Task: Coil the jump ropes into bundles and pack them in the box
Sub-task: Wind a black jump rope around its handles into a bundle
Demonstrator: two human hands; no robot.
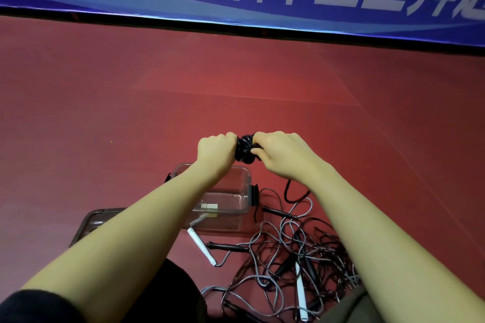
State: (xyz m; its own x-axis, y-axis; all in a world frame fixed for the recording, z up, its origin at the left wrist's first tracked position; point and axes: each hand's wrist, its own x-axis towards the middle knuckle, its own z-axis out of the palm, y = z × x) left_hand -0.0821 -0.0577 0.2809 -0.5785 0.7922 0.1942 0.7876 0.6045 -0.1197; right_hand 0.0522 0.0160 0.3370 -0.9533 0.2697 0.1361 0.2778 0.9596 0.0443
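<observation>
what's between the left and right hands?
Head view: a black coiled jump-rope bundle, gripped by left hand and right hand, above the clear plastic box.

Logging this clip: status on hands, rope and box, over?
Left hand and right hand both gripping black coiled bundle, held above clear box. Loose tangle of ropes on floor, unpacked. Nothing blocking box.

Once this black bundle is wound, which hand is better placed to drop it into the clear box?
Probably the left hand: it grips the black bundle and its forearm already lies over the clear box. The right hand also holds the bundle, but sits over the box's right edge, toward the loose ropes.
</observation>
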